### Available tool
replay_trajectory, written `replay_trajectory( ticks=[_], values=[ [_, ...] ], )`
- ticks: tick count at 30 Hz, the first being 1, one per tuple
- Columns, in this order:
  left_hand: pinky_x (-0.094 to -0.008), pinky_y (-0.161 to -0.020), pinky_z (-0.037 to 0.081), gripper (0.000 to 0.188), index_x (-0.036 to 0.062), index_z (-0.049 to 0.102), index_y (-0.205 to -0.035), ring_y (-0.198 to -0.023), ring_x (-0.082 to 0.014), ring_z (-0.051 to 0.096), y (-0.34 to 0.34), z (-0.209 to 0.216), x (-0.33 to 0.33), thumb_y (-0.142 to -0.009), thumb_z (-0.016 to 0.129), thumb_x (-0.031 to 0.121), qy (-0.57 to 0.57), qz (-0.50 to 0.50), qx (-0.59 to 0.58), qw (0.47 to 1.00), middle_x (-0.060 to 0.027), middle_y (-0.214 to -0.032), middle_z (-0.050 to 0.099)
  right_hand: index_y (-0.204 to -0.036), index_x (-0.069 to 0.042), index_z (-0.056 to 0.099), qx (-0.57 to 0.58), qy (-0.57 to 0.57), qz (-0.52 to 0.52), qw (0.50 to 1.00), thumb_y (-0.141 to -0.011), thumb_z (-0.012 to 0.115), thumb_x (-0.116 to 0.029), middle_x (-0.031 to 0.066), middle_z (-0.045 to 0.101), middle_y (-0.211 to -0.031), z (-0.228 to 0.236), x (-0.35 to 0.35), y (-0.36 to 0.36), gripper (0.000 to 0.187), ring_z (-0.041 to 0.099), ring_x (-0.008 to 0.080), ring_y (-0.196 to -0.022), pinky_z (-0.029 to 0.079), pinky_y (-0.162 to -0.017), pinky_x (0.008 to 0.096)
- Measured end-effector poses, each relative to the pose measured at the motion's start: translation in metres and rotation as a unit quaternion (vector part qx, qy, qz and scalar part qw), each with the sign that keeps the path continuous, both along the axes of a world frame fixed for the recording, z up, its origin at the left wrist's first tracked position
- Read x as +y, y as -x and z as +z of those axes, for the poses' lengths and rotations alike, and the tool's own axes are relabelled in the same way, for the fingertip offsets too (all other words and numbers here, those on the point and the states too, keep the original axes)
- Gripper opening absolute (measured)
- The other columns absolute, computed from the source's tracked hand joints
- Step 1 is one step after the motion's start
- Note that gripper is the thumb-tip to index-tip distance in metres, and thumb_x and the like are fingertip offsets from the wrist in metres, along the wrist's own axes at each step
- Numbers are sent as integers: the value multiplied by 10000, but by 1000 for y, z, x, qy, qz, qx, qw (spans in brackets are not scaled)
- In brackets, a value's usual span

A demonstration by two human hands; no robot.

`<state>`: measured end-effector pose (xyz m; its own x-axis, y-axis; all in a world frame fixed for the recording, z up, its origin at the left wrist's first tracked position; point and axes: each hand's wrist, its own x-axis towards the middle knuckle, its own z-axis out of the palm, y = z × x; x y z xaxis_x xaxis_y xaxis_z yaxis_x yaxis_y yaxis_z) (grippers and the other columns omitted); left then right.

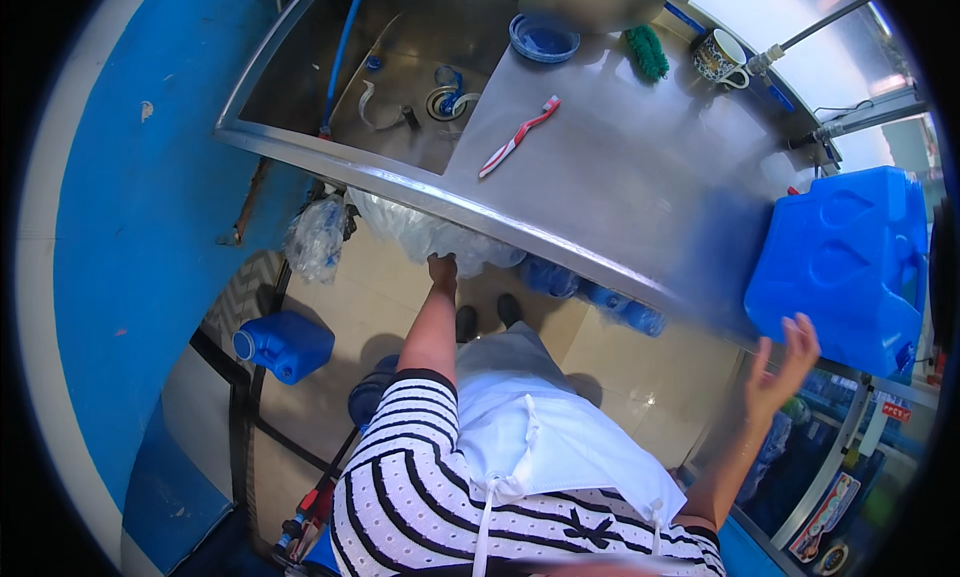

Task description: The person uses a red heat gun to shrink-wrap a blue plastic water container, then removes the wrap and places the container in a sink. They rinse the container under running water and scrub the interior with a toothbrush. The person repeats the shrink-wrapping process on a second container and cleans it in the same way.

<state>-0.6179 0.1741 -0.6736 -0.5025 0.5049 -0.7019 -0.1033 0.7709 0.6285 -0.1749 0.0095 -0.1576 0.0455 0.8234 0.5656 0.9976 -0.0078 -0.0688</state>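
Jug, blue, near spread right hand, left hand by clear plastic

A red-and-white toothbrush lies on the steel counter, with a blue bowl, green brush and patterned mug beyond.

The right hand spreads beside a blue jug.

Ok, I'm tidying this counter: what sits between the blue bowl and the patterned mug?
In the head view, a green brush lies between the blue bowl and the patterned mug.
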Motion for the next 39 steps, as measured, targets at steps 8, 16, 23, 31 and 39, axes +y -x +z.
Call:
replay_trajectory(
  ticks=[8, 16, 23, 31, 39],
  values=[
    [-399, -868, 494, 432, -36, 670, -975, -1028, -366, 632, -6, 61, -17, -831, 675, 372, 11, -339, 289, 895, -248, -1010, 668, -1169, -83, 610, 209, 326, 101, 916, -739, 690, 0, 138, 571, -1120, -43, 8, 118, 446, 598, 290, -1003, 496, -844, 379],
    [-407, -640, 527, 350, 39, 540, -1045, -752, -284, 667, -67, 146, -41, -835, 708, 263, -49, -308, -199, 929, -86, -846, 646, -1261, -79, 579, 438, 529, 54, 724, -837, 695, -240, 233, 603, -1183, -221, -2, 201, 468, 634, 316, -1028, 506, -858, 401],
    [-378, -741, 519, 393, 93, 506, -1132, -875, -224, 616, -100, 144, -17, -765, 641, 55, -236, -363, -195, 880, -79, -967, 604, -1305, -94, 513, 664, 366, -103, 644, -938, 560, -303, 114, 635, -1160, -312, 44, 226, 425, 619, 253, -962, 497, -806, 429],
    [-546, -1048, 345, 647, 174, 427, -1405, -1311, -413, 361, -61, 60, 34, -841, 624, 421, -180, -718, 91, 666, -181, -1398, 432, -1164, -158, 586, 811, 221, -229, 491, -963, 489, -295, 40, 611, -969, -263, 7, 131, 261, 582, 176, -843, 502, -698, 393],
    [-595, -1116, 210, 622, 129, 413, -1429, -1418, -408, 209, -97, 102, 54, -890, 557, 404, -193, -717, 320, 589, -173, -1500, 341, -1171, -74, 516, 839, -13, -241, 487, -1025, 401, -246, 99, 598, -945, -252, -41, 66, 253, 606, 242, -829, 561, -713, 429]
  ],
)
